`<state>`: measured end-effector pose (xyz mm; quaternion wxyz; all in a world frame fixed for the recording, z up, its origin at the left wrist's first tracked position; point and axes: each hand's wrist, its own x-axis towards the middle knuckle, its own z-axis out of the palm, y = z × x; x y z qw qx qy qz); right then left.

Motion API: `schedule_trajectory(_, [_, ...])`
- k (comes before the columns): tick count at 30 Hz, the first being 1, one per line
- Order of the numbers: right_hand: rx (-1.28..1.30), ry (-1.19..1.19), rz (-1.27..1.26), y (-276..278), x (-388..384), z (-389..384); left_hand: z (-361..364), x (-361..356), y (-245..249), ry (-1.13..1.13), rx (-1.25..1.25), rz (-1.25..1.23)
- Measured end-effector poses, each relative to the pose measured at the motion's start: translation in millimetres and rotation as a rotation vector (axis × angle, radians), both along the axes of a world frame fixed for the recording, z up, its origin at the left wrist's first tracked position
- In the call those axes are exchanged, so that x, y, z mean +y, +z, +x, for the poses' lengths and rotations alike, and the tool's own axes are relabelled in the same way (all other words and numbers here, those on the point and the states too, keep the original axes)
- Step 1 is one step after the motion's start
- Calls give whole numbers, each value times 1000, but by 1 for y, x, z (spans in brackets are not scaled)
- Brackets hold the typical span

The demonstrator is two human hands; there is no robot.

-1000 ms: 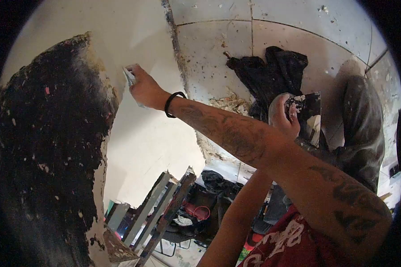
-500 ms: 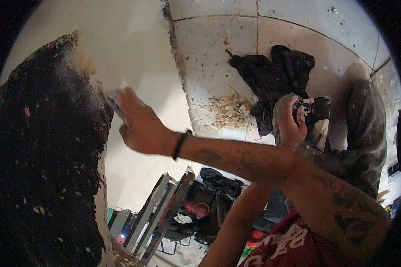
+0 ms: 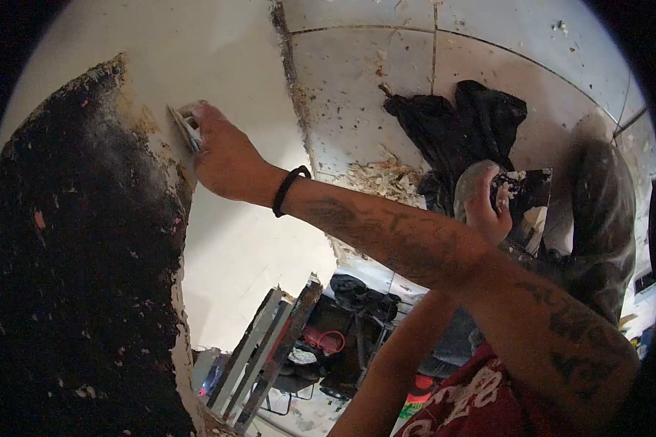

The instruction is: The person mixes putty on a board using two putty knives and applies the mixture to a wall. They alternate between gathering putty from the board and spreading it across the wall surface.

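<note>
My right hand [image 3: 222, 153], with a black band at the wrist, is closed on a thin flat scraper [image 3: 186, 130]. The scraper's blade is at the pale wall [image 3: 233, 65], close to the ragged edge of a large black patch [image 3: 80, 240]. My left hand [image 3: 483, 204] grips a dark rectangular plate [image 3: 528, 191] with pale crumbs and smears on it. My right forearm passes across my left arm.
A crumpled black cloth or bag [image 3: 452, 127] lies on the tiled floor [image 3: 357, 73] beside pale crumbled debris [image 3: 383, 177]. Long grey and dark boards [image 3: 259, 357] stand below the wall. My bent leg [image 3: 601, 197] is at the right.
My right hand has moved up along the edge of the black patch with the scraper. My left hand still holds the plate. The whole view has shifted slightly.
</note>
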<state>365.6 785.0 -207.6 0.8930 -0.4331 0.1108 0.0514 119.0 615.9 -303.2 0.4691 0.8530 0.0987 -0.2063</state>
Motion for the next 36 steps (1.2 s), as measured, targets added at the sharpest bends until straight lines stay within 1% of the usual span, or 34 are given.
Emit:
schedule_trajectory(1, [-18, -20, -11, 3, -3, 2, 1, -1, 1, 10, 17, -5])
schedule_trajectory(4, [-1, 103, -130, 20, -13, -3, 3, -2, 2, 2, -10, 5])
schedule_trajectory(7, [-48, 100, -141, 40, -27, -19, -2, -5, -3, 83, -23, -27])
schedule_trajectory(8, [-102, 12, -122, 46, -38, -26, -1, -5, -4, 72, -41, -9])
schedule_trajectory(10, [-159, 2, -65, 53, -51, -42, -1, -4, -6, 50, -78, 31])
schedule_trajectory(13, [-129, -84, -9, 39, -57, -45, -1, -5, -6, 72, -61, -4])
schedule_trajectory(14, [122, 125, 117, 30, -58, -40, -2, -5, -6, 74, -54, -3])
schedule_trajectory(16, [122, 29, -54, 4, -41, -24, 1, -6, -1, 79, -39, -2])
schedule_trajectory(18, [82, 60, -86, -13, -25, -6, 4, -3, -1, 15, -72, 43])
schedule_trajectory(21, [93, 82, -69, -10, -20, 5, 7, -2, 4, -19, -57, 52])
schedule_trajectory(28, [68, 108, -56, 4, -13, 17, 2, -3, 2, 19, 12, 29])
schedule_trajectory(30, [43, 94, -94, 9, -15, 17, 5, -5, 3, 38, -49, 30])
schedule_trajectory(34, [8, 108, -103, 24, -25, 3, 6, -6, 4, 43, -85, 50])
schedule_trajectory(36, [-59, 45, -185, 39, -30, -15, 4, -6, 3, 33, -66, 46])
